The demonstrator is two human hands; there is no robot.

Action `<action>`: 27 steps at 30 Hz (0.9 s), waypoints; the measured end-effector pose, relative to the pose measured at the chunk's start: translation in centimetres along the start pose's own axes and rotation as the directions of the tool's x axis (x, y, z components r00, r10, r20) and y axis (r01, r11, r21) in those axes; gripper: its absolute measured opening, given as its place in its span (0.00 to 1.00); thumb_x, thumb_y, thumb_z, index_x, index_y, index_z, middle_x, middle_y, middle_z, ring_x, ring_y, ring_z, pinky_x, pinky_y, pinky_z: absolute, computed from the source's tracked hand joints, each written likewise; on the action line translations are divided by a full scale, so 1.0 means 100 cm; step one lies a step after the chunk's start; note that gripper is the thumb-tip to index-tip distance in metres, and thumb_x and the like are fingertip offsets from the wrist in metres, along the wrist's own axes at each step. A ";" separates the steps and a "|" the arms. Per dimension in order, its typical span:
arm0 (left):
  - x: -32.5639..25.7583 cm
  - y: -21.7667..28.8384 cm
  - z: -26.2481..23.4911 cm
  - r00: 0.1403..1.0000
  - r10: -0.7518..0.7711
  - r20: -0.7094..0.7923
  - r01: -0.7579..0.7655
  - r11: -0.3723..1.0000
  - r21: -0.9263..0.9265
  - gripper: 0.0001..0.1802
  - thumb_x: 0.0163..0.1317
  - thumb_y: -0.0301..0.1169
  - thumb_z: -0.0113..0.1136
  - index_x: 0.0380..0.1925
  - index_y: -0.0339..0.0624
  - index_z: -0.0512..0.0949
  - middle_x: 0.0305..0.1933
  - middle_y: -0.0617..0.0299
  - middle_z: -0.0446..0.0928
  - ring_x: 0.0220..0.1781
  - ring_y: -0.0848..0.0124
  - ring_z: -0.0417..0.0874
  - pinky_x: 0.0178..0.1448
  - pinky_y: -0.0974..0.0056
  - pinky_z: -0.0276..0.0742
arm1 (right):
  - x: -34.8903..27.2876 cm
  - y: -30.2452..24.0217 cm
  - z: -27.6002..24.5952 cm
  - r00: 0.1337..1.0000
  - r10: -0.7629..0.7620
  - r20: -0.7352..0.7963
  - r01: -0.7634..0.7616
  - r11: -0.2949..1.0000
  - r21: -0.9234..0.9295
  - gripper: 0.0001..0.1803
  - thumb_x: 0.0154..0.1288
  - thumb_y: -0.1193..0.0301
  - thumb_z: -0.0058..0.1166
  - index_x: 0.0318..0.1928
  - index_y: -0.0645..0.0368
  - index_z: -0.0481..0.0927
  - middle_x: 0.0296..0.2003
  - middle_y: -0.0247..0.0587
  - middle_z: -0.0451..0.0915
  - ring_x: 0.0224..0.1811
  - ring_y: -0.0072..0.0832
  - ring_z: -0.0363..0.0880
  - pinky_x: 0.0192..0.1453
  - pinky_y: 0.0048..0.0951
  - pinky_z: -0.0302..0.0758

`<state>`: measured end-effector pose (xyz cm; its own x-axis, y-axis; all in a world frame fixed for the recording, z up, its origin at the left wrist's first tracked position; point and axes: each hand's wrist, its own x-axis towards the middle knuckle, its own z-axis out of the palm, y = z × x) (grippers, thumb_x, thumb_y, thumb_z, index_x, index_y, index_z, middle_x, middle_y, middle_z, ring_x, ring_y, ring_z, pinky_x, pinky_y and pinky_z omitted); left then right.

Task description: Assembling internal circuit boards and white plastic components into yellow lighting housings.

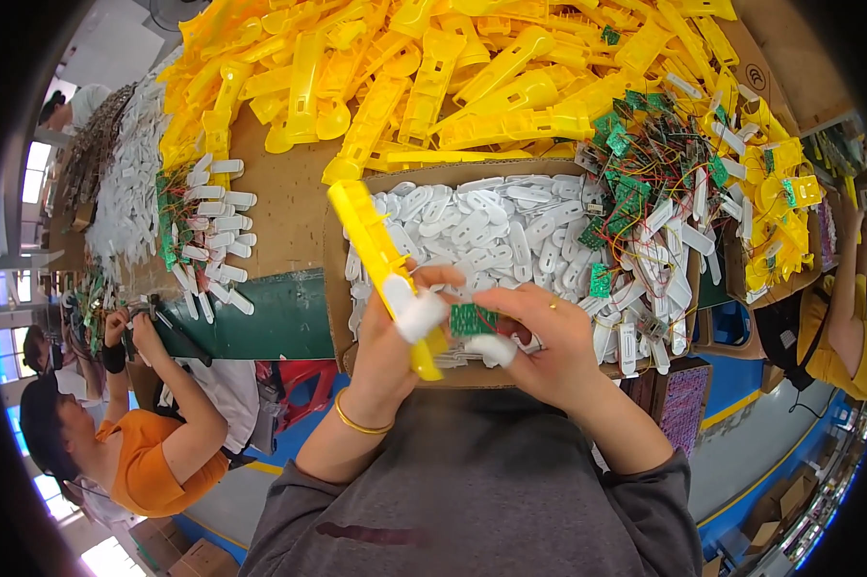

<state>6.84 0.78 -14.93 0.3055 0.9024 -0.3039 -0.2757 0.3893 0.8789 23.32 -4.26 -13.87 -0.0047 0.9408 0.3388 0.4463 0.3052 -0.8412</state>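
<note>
My left hand (392, 341) is closed around a long yellow plastic housing (364, 231), which tilts across the palm with its upper end toward the far left. My right hand (549, 341) pinches a small green circuit board (474, 320) by its right side, close to the housing but seemingly apart from it. Thin red wire shows by the board. Both thumbs wear white coverings, blurred by motion. Beneath my hands is a cardboard box (335, 288) full of white oval plastic pieces (472, 221).
Yellow housings (510, 87) are heaped at the back. Wired green boards with white pieces (635, 192) lie tangled on the right; a similar group (212, 226) sits left on cardboard. A green table edge (270, 313) runs left. A person in orange (164, 457) works there; another person's arm (845, 288) is far right.
</note>
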 end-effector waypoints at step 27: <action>-0.010 -0.027 0.000 0.986 -0.149 0.079 0.165 0.944 -0.287 0.25 0.67 0.49 0.44 0.51 0.38 0.70 0.47 0.58 0.76 0.45 0.67 0.80 0.48 0.64 0.78 | 0.022 -0.007 -0.003 0.979 -0.158 0.128 0.175 0.974 -0.142 0.18 0.40 0.77 0.64 0.37 0.59 0.80 0.23 0.36 0.75 0.23 0.31 0.76 0.23 0.29 0.72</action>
<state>7.29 -1.21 -16.96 0.4141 0.8171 -0.4012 -0.4708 0.5695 0.6738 23.27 -2.49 -12.38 -0.1892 0.8919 0.4108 0.5611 0.4415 -0.7002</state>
